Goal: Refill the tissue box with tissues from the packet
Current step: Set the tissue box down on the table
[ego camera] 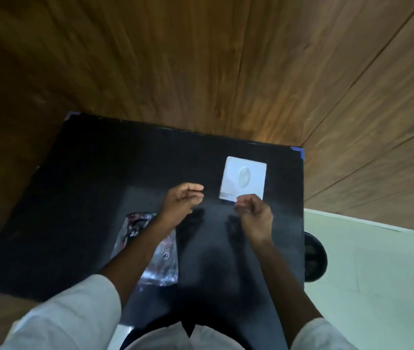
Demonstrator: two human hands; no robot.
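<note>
Two bare hands hover over a black counter (79, 198), and the white tissue box (244, 178) serves as the landmark for everything else. That box lies flat toward the counter's far right part, square-ish, with a pale oval opening in the middle of its top face.

Just at the box's near edge is the right hand (254, 218), its fingers curled loosely inward toward the palm; it overlaps the box's near edge in the view, and whether the fingertips actually touch the box or pinch anything cannot be told. To the left of the box, at about the level of its near edge and apart from it, the left hand (180, 200) is held with fingers half-curled and the thumb apart from them, gripping nothing that shows.

Nearer to the person than the box and well to its left, the tissue packet (150, 251) lies on the counter, a crinkled, shiny clear wrapper with dark and red print at its far end; the left forearm crosses above it. White sleeves (74, 311) cover both upper arms. Wood-grain panelling (226, 59) rises beyond the box, and a dark round object (314, 258) sits off the counter's right edge over a pale floor (377, 274).
</note>
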